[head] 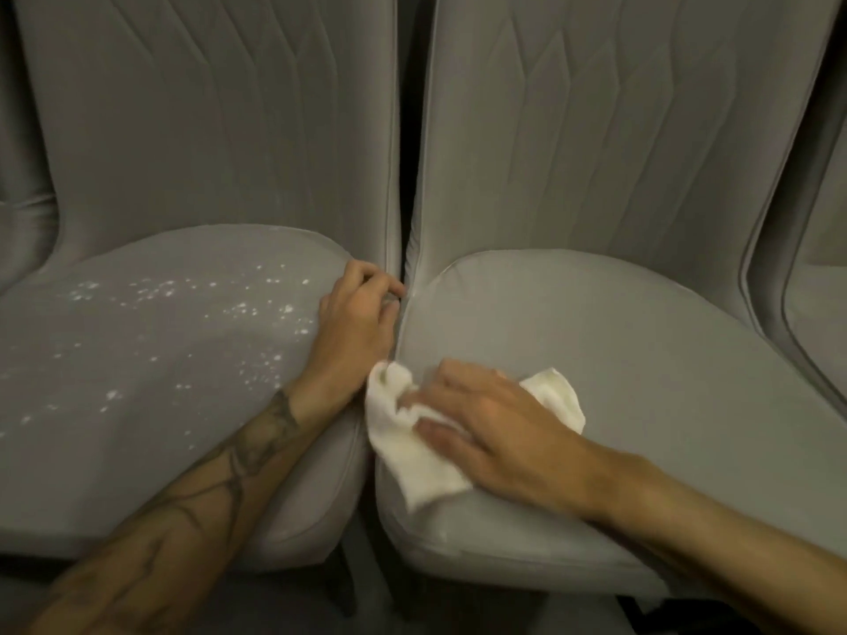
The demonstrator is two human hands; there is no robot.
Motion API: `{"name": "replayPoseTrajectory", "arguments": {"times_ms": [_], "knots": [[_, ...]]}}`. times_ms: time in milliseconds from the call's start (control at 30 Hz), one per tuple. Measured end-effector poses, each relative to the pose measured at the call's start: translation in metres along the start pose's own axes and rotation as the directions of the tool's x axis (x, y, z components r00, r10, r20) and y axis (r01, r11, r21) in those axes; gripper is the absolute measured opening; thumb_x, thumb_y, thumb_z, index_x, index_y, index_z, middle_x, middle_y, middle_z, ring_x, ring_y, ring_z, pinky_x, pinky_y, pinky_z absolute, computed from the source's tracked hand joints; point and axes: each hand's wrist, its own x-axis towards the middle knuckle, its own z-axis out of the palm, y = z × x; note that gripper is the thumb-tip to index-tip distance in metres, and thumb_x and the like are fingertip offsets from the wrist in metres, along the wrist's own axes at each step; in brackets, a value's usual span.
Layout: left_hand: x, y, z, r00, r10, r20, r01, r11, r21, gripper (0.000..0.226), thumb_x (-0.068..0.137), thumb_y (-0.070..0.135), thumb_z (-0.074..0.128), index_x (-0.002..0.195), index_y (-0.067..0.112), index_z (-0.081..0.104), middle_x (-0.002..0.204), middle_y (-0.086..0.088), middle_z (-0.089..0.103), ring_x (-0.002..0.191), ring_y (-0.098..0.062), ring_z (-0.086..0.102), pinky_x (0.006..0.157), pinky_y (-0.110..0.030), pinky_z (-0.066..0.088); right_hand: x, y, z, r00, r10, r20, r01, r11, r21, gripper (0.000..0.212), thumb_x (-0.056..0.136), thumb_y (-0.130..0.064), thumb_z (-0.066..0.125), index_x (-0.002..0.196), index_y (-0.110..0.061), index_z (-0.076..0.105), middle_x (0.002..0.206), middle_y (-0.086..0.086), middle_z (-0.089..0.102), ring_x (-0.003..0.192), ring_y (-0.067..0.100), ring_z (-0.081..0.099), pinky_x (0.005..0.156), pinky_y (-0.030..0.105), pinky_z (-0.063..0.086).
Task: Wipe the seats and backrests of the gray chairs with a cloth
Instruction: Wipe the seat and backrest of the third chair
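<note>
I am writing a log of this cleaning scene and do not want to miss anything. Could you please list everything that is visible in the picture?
left chair: one, gray, left half of the view
right chair: one, gray, close beside it, narrow gap between
further chairs: parts of two, gray, far left and far right edges
white specks: many, white, scattered on the left chair's seat
cloth: one, white, crumpled, on the right chair's seat near its left edge
floor: dark gray, below the seats
left hand: rests on the left seat's right edge, fingers loosely curled by the gap
right hand: presses on the cloth, fingers straight
</note>
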Motion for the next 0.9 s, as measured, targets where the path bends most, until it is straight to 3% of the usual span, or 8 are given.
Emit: {"name": "replayPoseTrajectory", "arguments": {"times_ms": [200,367,433,533,633,700,800,900], "knots": [[0.000,0.002,0.002,0.999,0.028,0.026,-0.030,0.995,0.091,0.016,0.101,0.020,0.062,0.113,0.013,0.070,0.125,-0.009,0.051,0.114,-0.028,0.055,0.105,-0.046,0.041,-0.059,-0.026,-0.022,0.977,-0.138,0.165,0.124,0.988,0.094,0.027,0.108,-0.043,0.037,0.130,-0.039,0.053,0.111,-0.020,0.046,0.102,-0.002,0.049,0.094,0.020,0.038],[0.000,0.002,0.005,0.999,0.017,0.044,-0.022,0.991,0.132,0.016,0.101,0.022,0.061,0.113,0.014,0.067,0.126,-0.009,0.048,0.115,-0.030,0.053,0.104,-0.044,0.038,-0.023,-0.019,-0.014,0.987,0.128,-0.097,-0.131,0.991,-0.026,0.030,0.106,-0.041,0.040,0.131,-0.035,0.054,0.111,-0.013,0.048,0.097,0.002,0.048,0.090,0.031,0.043],[0.000,0.001,0.006,0.999,0.030,0.037,-0.035,0.988,0.151,0.016,0.101,0.023,0.060,0.113,0.014,0.067,0.126,-0.008,0.048,0.115,-0.029,0.052,0.103,-0.044,0.036,-0.031,-0.029,0.001,0.998,0.034,-0.056,-0.040,0.994,-0.099,0.031,0.106,-0.043,0.038,0.132,-0.036,0.052,0.112,-0.012,0.047,0.099,0.005,0.047,0.091,0.032,0.041],[-0.001,0.000,0.006,0.999,0.044,0.028,-0.048,0.985,0.165,0.017,0.102,0.024,0.059,0.113,0.014,0.066,0.125,-0.009,0.048,0.113,-0.028,0.053,0.100,-0.042,0.036,-0.067,-0.041,-0.002,0.990,-0.098,0.101,0.099,0.995,0.002,0.029,0.107,-0.045,0.037,0.132,-0.040,0.051,0.114,-0.015,0.047,0.101,0.002,0.048,0.092,0.028,0.040],[-0.001,0.002,0.006,0.998,0.052,0.040,-0.059,0.981,0.183,0.017,0.102,0.023,0.058,0.113,0.012,0.065,0.125,-0.011,0.048,0.113,-0.029,0.052,0.101,-0.043,0.037,-0.087,-0.027,-0.020,0.984,-0.135,0.120,0.137,0.991,-0.008,0.024,0.107,-0.046,0.037,0.128,-0.042,0.048,0.111,-0.022,0.042,0.100,-0.006,0.044,0.093,0.018,0.037],[-0.001,0.004,0.006,0.998,0.052,0.048,-0.060,0.977,0.207,0.018,0.103,0.023,0.057,0.114,0.010,0.064,0.126,-0.012,0.047,0.113,-0.031,0.051,0.100,-0.045,0.038,-0.080,-0.015,-0.028,0.999,-0.035,0.017,0.036,0.998,-0.054,0.025,0.107,-0.047,0.035,0.129,-0.043,0.047,0.110,-0.025,0.039,0.100,-0.007,0.044,0.092,0.016,0.036],[0.000,0.007,0.007,0.996,0.069,0.058,-0.082,0.965,0.248,0.021,0.104,0.024,0.055,0.115,0.008,0.062,0.126,-0.015,0.047,0.111,-0.034,0.051,0.098,-0.047,0.040,-0.050,-0.003,-0.022,0.978,0.156,-0.135,-0.166,0.984,-0.066,0.027,0.106,-0.044,0.039,0.128,-0.038,0.052,0.110,-0.015,0.046,0.099,0.003,0.049,0.091,0.030,0.040],[0.002,0.008,0.009,0.991,0.103,0.085,-0.123,0.951,0.282,0.021,0.105,0.027,0.052,0.117,0.010,0.060,0.129,-0.014,0.047,0.113,-0.032,0.050,0.098,-0.045,0.040,-0.027,0.004,-0.009,0.989,0.105,-0.106,-0.117,0.987,-0.113,0.027,0.105,-0.048,0.037,0.128,-0.038,0.048,0.112,-0.012,0.048,0.098,0.007,0.048,0.088,0.032,0.041]]}}
